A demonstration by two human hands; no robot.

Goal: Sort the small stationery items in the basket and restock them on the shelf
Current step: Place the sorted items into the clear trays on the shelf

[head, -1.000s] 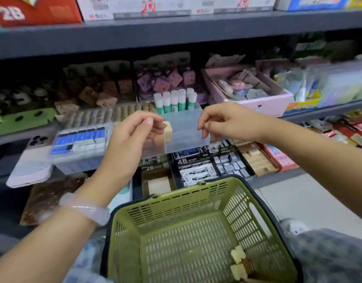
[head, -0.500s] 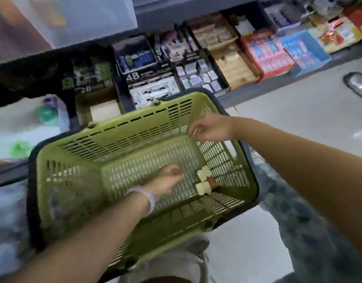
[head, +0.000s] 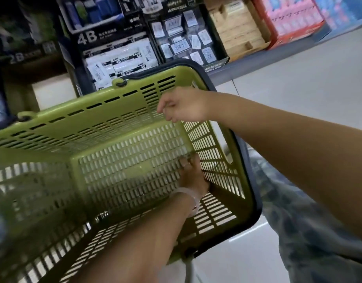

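The green basket [head: 118,127] fills the lower left and centre of the view, tilted, its slotted floor and walls open to the camera. A dark handle [head: 198,67] runs along its far and right rim. No loose items can be made out on the visible part of the basket floor; the corner at about 4 o'clock is covered by the left hand.

The left hand [head: 191,176] reaches down into the basket from 6 o'clock to that right-hand corner of the floor. Its fingers curl down against the floor where it meets the right wall; whether they grasp anything cannot be told, since the fingertips are blurred and partly hidden. A pale bangle [head: 187,198] sits on the left wrist.

The right hand [head: 185,107] enters from 3 o'clock and hovers over the far right corner of the basket, just beside the rim. Its fingers are loosely curled and appear to hold nothing.

Beyond the basket, at 12 o'clock, the shelf [head: 278,58] carries display boxes: a black box marked 4B [head: 112,40], a darker one marked 2B [head: 18,57] at 10 o'clock, a box of small wrapped white pieces [head: 186,43], a wooden-looking box [head: 240,29] at 1 o'clock and a red box [head: 290,19] further right. Pale floor tiles [head: 298,82] lie at 2 o'clock. Patterned blue-grey clothing [head: 311,231] shows at 4 o'clock.
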